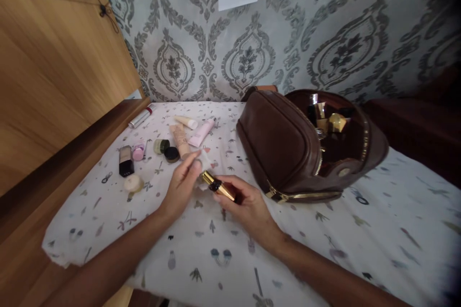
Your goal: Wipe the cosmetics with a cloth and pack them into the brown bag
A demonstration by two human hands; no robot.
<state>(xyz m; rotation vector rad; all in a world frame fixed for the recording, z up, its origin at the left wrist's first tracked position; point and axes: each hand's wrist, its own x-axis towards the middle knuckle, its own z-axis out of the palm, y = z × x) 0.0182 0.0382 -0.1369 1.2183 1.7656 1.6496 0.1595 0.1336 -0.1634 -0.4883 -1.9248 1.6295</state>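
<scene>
My right hand (252,206) is closed around a small gold and dark cosmetic bottle (226,191), whose shiny gold end tilts up toward my other hand. Between the fingers of my left hand (180,187) is a thin white wipe (205,159), pinched close to that gold end. Whether wipe and bottle touch, I cannot tell. Just beyond my left fingers lie a beige tube (179,138) and a pink tube (202,132). A dark-lidded jar (172,154) sits to their left.
An unzipped brown cosmetic bag (277,139) with gold-topped items inside stands on the right. More cosmetics, including a foundation bottle (126,160) and a cream-coloured jar (133,183), lie on the left of the patterned cloth (173,235). A wooden panel (65,48) rises at the left; a wallpapered wall is behind.
</scene>
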